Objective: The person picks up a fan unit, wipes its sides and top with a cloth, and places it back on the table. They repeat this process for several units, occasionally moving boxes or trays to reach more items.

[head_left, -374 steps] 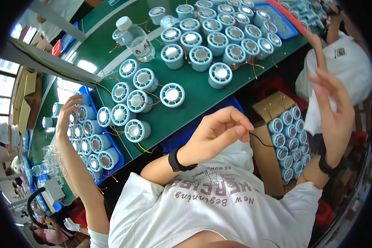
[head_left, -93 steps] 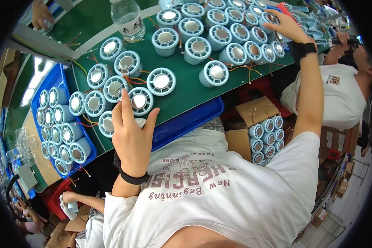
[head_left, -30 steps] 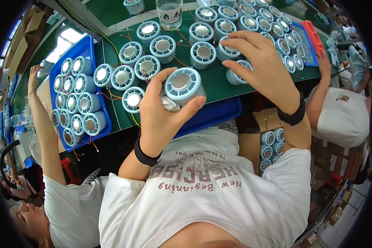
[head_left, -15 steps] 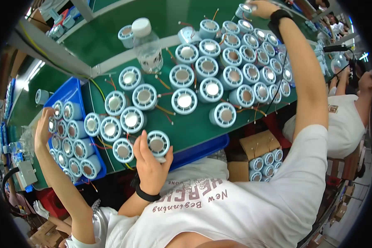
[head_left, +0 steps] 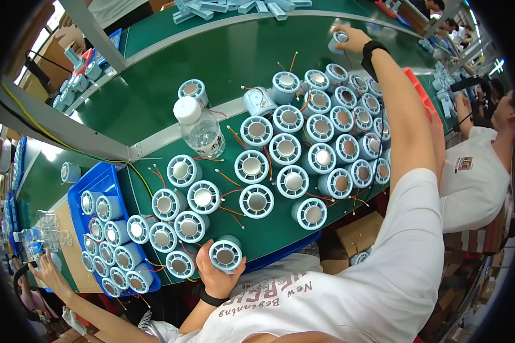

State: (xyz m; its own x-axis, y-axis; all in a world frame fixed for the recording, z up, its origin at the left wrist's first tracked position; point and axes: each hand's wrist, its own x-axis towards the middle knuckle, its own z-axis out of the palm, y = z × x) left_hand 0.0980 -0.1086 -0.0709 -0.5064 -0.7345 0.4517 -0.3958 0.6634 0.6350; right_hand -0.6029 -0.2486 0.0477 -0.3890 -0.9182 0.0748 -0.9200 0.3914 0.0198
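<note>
Now | left grip (head_left: 216, 282): clamped around blue cylinder (head_left: 225, 255) | right grip (head_left: 355, 39): second cylinder (head_left: 335, 44) fingertip-clamped

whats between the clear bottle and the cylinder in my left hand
In the head view: other light-blue cylinders and their wires, on the green table.

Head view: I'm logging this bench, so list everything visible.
Workbench: 1 nearest, green, centre
Trays: at least 2, blue, left and below workbench
Vented cylindrical housings: dozens, light blue, workbench and tray
Bottle: 1, clear with white cap, centre left
Open cardboard box: 1, brown, right of centre
Plastic parts: many, pale blue, top edge
Plastic pieces: several, clear, far left
Frame bars: several, grey, upper left
Long plastic item: 1, red, right
Coworkers: several, pale clothing, edges
Left hand: 1, lower centre, holding a housing
Right hand: 1, upper right, holding a housing
</note>
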